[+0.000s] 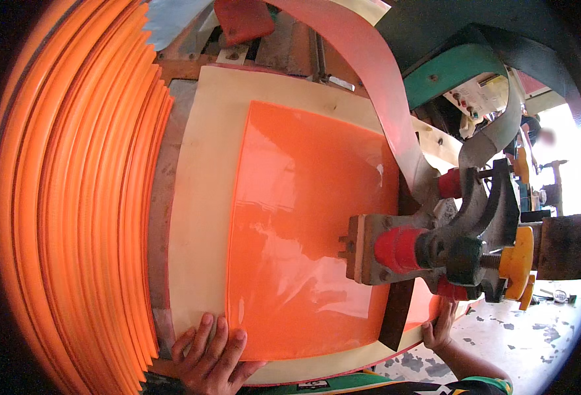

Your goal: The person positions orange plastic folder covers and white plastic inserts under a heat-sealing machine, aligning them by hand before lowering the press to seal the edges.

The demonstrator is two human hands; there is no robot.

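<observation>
A glossy orange plastic sheet (303,217) lies flat on a cream board (202,191) in front of me. My left hand (215,359) rests at the near left corner of the sheet, fingers spread over board and sheet edge. Across the right part of the sheet runs a dark metal bar (397,316), and the sheet shows again beyond it. My right hand (442,326) lies at that far right part, by its near edge, thumb apart from the fingers. Some of its fingertips are hard to make out. Above the bar stands a machine head (396,253) with red and yellow parts.
A tall stack of folded orange sheets (80,197) rises on the left. A curved pale metal arm (369,59) and a green machine frame (455,69) reach over the far side. Worn flooring (494,349) shows at right. Another person (540,135) is far off, blurred.
</observation>
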